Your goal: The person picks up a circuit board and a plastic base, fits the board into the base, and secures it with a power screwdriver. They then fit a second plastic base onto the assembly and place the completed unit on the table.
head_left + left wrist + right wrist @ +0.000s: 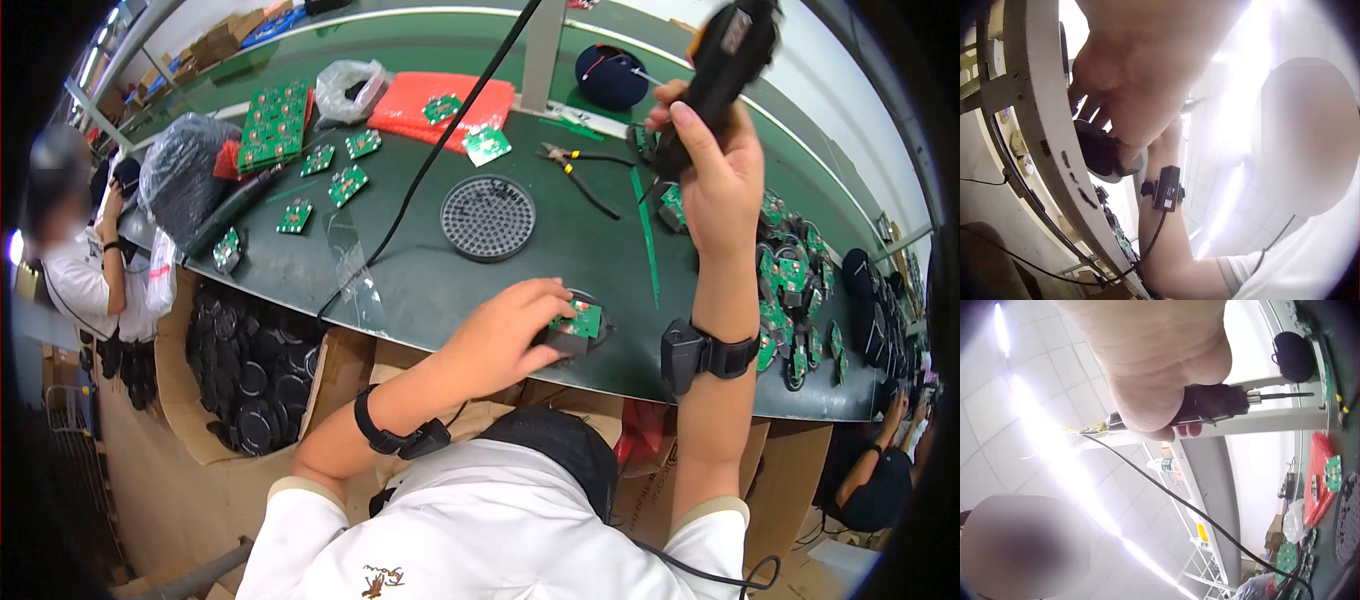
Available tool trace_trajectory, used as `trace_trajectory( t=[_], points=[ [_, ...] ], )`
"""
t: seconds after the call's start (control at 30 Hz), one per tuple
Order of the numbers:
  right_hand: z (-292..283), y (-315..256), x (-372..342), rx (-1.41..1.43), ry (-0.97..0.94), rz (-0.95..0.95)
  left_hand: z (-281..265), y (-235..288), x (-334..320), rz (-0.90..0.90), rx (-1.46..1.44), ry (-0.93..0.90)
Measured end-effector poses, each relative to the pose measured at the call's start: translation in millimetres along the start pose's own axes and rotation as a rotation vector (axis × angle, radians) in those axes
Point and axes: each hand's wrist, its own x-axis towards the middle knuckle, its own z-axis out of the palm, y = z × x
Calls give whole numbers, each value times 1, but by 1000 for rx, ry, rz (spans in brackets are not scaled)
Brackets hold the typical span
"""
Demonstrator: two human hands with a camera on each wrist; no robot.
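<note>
Near the table's front edge my left hand (495, 335) grips a small assembly, with fingers on its far side and the thumb on the near side. A green circuit board (584, 318) sits on top of it, over a round black housing (1099, 150) partly hidden by the hand in the left wrist view. My right hand (728, 185) is raised over the table's right part, wrapped around a black corded electric screwdriver (722, 85). In the right wrist view the thin bit (1288, 395) sticks out from the screwdriver's front end.
A round dish of screws (488, 218) stands mid-table, with yellow-and-black cutters (580, 178) behind it. Several board assemblies (790, 275) are heaped at right. Loose boards (348, 185) lie at left. A black cable (430, 165) crosses the table. A box of black discs (255, 380) stands below left.
</note>
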Motion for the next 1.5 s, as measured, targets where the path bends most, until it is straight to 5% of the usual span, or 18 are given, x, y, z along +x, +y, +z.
trace_trajectory(
  t=[0.1, 0.13, 0.2, 0.27, 0.4, 0.6, 0.8, 0.83, 0.93, 1.0, 1.1, 1.17, 1.2, 1.27, 1.37, 1.5],
  points=[
    [-11, -13, -29, -569, 211, 117, -16, 5, 18, -189, -276, -4],
    [-22, -18, -53, -743, 117, 36, -20, 6, 22, -314, -405, -7],
    [-24, -41, -102, -534, -271, 161, -18, 14, 23, -303, -447, 55],
    [-13, -42, -145, -564, -329, 201, -15, 27, 25, -181, -418, 76],
    [-14, -42, -180, -446, -73, 188, -5, 60, 31, -19, -282, 129],
    [-22, -50, -193, -385, -15, 172, 8, 71, 36, 49, -162, 155],
    [-40, -57, -207, -511, 27, 198, 14, 84, 43, 32, -72, 145],
    [-51, -62, -214, -450, 189, 204, 16, 87, 43, -22, -49, 136],
    [-130, -75, -236, -536, 699, 224, 12, 65, 19, -83, 107, 75],
    [-226, -80, -256, -872, 987, 180, 9, 49, 2, -90, 198, 75],
    [-384, -93, -298, -1247, 1188, -14, 15, 31, -14, -125, 247, 101],
    [-445, -113, -311, -1569, 1338, 244, 21, 20, -19, -101, 279, 154],
    [-474, -116, -319, -1681, 1323, 208, 24, 19, -18, -92, 278, 154],
    [-498, -126, -315, -1851, 1353, 552, 29, 18, -17, -79, 311, 193],
    [-547, -124, -330, -2004, 1240, 699, 34, 21, -11, -80, 349, 210],
    [-589, -110, -343, -2008, 988, 699, 35, 21, -11, -124, 397, 209]
  ],
)
